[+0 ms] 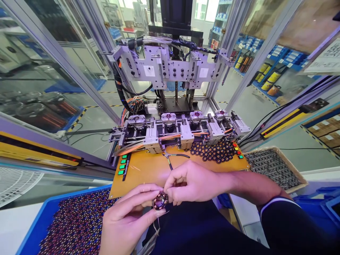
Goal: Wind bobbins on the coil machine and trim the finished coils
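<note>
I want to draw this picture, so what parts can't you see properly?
- Small wound ring, head view: fingers of the left hand and right hand cover most of it.
- Blue tray of parts: cut off by the bottom edge.
- Cardboard box: its dark pieces are too small to tell apart.
- Pliers: handles hidden behind the right hand.

Small round copper-wound stator ring (160, 201), pinched between left hand (127, 219) and right hand (190, 184), near centre. Orange-brown board (148, 170) beyond, small wire cutters (170, 157) lying on it. Blue plastic tray (39, 226) of wound rings, near left. Grey four-station winding machine (180, 129), far centre.
</note>
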### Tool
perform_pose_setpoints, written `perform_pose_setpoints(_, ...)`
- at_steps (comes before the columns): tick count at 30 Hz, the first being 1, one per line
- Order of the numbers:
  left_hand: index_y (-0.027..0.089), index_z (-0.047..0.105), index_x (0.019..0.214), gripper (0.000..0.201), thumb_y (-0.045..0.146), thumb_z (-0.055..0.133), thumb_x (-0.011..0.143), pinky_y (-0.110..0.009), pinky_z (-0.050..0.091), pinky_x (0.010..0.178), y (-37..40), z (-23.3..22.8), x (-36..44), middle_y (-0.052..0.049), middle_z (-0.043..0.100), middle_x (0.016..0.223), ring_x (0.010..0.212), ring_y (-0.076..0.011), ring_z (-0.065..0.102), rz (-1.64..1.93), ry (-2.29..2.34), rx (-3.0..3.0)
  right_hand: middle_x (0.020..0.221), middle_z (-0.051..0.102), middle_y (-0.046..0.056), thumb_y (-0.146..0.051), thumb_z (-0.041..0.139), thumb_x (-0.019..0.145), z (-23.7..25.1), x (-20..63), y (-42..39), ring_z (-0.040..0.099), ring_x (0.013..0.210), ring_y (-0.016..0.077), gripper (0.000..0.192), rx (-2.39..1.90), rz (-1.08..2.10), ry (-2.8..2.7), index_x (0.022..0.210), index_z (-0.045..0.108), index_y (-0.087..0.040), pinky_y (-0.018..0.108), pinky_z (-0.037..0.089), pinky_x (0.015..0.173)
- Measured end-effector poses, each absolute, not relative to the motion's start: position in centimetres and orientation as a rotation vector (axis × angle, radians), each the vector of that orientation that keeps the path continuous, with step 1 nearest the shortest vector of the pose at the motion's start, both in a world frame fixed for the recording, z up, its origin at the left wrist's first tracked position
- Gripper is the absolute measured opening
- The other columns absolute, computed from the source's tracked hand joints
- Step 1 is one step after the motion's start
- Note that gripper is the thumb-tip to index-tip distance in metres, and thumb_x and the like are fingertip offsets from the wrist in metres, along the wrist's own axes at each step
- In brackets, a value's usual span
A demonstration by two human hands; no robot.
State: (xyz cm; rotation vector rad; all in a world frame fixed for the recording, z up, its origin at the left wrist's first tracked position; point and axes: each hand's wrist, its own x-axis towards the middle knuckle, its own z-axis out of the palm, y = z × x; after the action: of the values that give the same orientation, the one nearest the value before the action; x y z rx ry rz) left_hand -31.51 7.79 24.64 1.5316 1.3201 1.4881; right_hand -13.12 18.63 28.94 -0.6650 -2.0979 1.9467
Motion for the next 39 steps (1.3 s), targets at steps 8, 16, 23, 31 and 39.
perform_pose_setpoints(8,0.033,0.078,0.097,0.030,0.016,0.081,0.073,-0.018,0.062,0.076,7.9,25.0,-31.2,0.002,0.078,0.096,0.083,-0.0136,0.076,1.463,1.384,1.698,0.064,0.064,-0.001,-0.014,0.064,0.075,28.6,-13.2,18.7,0.052,0.056,0.0041,0.009,-0.663,1.783,-2.155,0.077,0.071,-0.008,0.012,0.043,0.051)
perform_pose_setpoints(16,0.030,0.078,0.099,0.028,0.018,0.081,0.074,-0.019,0.061,0.078,8.1,24.8,-31.2,0.001,0.079,0.096,0.080,-0.0136,0.076,1.446,1.422,1.828,0.057,0.059,-0.002,-0.009,0.062,0.074,28.2,-13.4,18.6,0.047,0.052,0.0064,0.014,-0.486,1.091,-2.515,0.060,0.060,-0.013,0.018,0.036,0.052)
perform_pose_setpoints(23,0.033,0.080,0.094,0.032,0.014,0.083,0.069,-0.017,0.062,0.069,8.5,24.9,-31.2,0.003,0.078,0.093,0.077,-0.0135,0.076,1.470,1.326,1.578,0.060,0.058,-0.003,-0.008,0.061,0.077,28.2,-13.2,18.8,0.049,0.054,0.0042,0.010,-0.518,1.388,-2.357,0.067,0.064,-0.011,0.014,0.038,0.053)
perform_pose_setpoints(31,0.033,0.079,0.094,0.036,0.009,0.083,0.066,-0.017,0.062,0.066,8.6,24.0,-31.6,0.001,0.076,0.094,0.074,-0.0132,0.075,1.464,1.227,1.359,0.065,0.065,-0.002,-0.030,0.079,0.070,27.2,-13.8,18.7,0.064,0.056,0.0065,0.028,-0.771,2.305,-1.607,0.080,0.062,-0.010,0.018,0.055,0.057)
perform_pose_setpoints(39,0.032,0.079,0.093,0.035,0.011,0.085,0.065,-0.016,0.060,0.066,8.8,23.8,-31.7,0.002,0.076,0.093,0.075,-0.0127,0.075,1.496,1.166,1.376,0.062,0.067,-0.002,-0.046,0.090,0.054,26.9,-14.4,18.5,0.066,0.050,0.0087,0.052,-0.704,2.504,-1.300,0.077,0.061,-0.009,0.020,0.057,0.055)
